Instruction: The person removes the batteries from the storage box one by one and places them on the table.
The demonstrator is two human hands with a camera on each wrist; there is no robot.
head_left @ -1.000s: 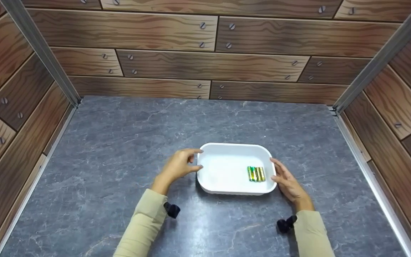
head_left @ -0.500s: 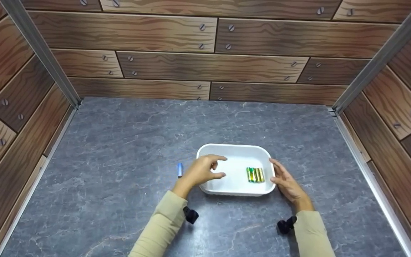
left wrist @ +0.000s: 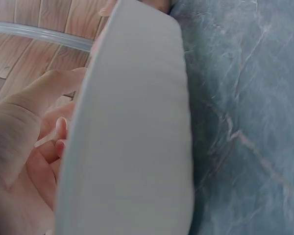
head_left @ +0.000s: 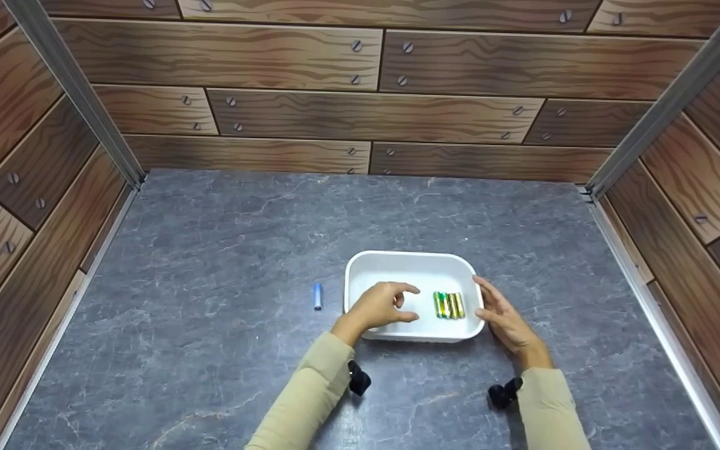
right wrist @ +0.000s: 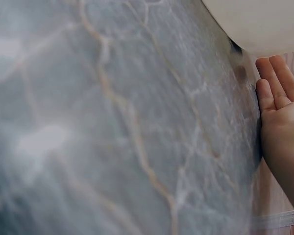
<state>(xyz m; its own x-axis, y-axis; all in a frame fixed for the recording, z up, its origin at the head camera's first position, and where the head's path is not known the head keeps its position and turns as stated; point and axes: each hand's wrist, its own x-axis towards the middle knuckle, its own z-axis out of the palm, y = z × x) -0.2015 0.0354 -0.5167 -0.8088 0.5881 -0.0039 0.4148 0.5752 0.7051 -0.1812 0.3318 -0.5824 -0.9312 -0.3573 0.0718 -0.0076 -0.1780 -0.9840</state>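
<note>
A white rectangular tray (head_left: 410, 255) sits on the grey marbled tabletop (head_left: 222, 250) and holds several green-and-gold batteries (head_left: 448, 305) side by side near its right end. My left hand (head_left: 405, 303) hovers over the tray's left half with thumb and fingers loosely curved toward the batteries, and I see nothing in it. In the left wrist view the tray's wall (left wrist: 137, 137) fills the frame, with those fingers (left wrist: 39, 122) behind it. My right hand (head_left: 492, 307) lies flat against the tray's right side, fingers straight; the right wrist view shows its fingers (right wrist: 279, 93) beside the tray's corner (right wrist: 264, 19).
A small blue battery (head_left: 317, 295) lies alone on the tabletop just left of the tray. Wood-patterned walls (head_left: 360, 112) with metal corner posts close in the back and both sides. Black wrist camera mounts (head_left: 359, 379) sit under both beige sleeves.
My left hand has moved right, from the tray's left outer edge to over its inside, uncovering the blue battery on the table. The right hand and the tray have stayed put.
</note>
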